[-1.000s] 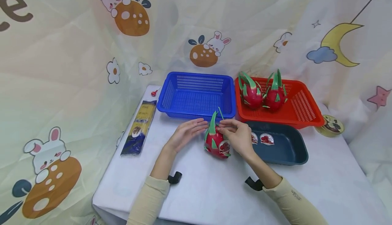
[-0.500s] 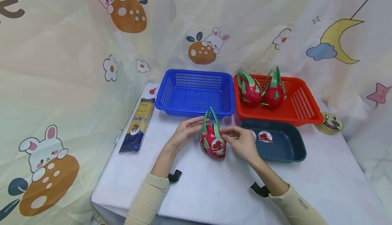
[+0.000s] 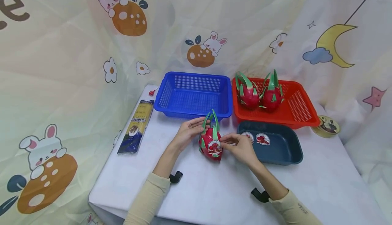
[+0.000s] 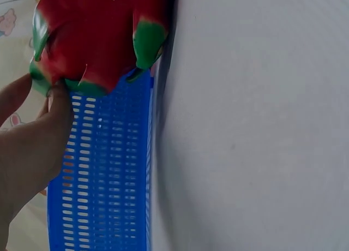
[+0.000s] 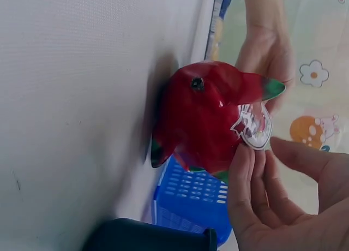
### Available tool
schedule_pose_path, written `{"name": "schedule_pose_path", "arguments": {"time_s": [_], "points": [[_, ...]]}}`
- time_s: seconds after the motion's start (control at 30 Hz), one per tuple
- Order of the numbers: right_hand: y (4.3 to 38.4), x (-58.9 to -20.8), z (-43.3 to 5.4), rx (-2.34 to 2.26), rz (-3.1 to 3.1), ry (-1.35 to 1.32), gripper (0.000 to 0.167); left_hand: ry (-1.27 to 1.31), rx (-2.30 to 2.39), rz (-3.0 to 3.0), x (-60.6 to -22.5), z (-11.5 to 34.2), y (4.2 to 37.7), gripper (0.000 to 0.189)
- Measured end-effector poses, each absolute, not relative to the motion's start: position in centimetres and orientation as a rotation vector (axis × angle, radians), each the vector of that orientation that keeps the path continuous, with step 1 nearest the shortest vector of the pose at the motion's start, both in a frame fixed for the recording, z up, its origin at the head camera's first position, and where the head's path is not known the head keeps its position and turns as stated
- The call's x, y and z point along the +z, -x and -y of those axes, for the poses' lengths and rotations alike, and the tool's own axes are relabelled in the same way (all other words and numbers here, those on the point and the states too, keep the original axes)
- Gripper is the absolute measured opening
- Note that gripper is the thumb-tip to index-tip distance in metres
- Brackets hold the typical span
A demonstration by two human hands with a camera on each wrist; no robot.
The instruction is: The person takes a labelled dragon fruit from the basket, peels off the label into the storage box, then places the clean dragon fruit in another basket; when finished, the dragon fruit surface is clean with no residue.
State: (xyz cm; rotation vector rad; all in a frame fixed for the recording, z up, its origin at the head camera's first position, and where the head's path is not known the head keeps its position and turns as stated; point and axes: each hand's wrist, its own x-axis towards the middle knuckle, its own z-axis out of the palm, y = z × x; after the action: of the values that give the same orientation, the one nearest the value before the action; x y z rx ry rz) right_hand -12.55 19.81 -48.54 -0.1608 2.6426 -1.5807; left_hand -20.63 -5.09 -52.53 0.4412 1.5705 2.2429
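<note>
A dragon fruit (image 3: pixel 209 136), red with green leaf tips, stands leaf end up before me, its underside toward the right wrist view. A round sticker (image 3: pixel 215 147) with a white rim sits on its right front. My left hand (image 3: pixel 188 132) holds the fruit's leafy upper left, thumb and fingers at a green leaf tip in the left wrist view. My right hand (image 3: pixel 240 147) has fairly straight fingers touching the fruit's side at the sticker's edge. Its thumb (image 5: pixel 294 153) is at the sticker's outer rim, apart from the fingers.
Behind the fruit is a blue basket (image 3: pixel 191 112); right of it, a red basket (image 3: pixel 298 103) bears two more dragon fruits (image 3: pixel 272 97). A dark tray (image 3: pixel 286 146) holds two stickers (image 3: pixel 262 139). A yellow-blue packet (image 3: pixel 136 126) lies left, a round tin (image 3: pixel 327 126) far right.
The dragon fruit has shifted slightly left and turned so its sticker faces more forward. My left hand has come onto its leafy end; my right fingers have moved down to the sticker's edge.
</note>
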Motion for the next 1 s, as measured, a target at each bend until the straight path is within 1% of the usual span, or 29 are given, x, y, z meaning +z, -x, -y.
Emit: {"name": "schedule_pose_path", "arguments": {"time_s": [0.23, 0.47, 0.77, 1.0], "points": [[12.8, -48.9, -20.0, -1.653, -2.528, 0.117, 0.025, -0.381, 2.223, -1.591, -52.6, 4.5, 20.9, 0.045], [12.8, -49.3, -20.2, -1.629, -2.549, 0.166, 0.021, -0.348, 2.187, -1.61, -52.5, 4.4, 20.5, 0.049], [12.9, -49.4, -20.2, -1.644, -2.535, 0.192, 0.024, -0.304, 2.235, -1.601, -52.5, 3.7, 20.0, 0.048], [12.9, -49.2, -20.0, -1.663, -2.538, 0.144, 0.02, -0.28, 2.233, -1.609, -52.4, 3.8, 20.2, 0.048]]}}
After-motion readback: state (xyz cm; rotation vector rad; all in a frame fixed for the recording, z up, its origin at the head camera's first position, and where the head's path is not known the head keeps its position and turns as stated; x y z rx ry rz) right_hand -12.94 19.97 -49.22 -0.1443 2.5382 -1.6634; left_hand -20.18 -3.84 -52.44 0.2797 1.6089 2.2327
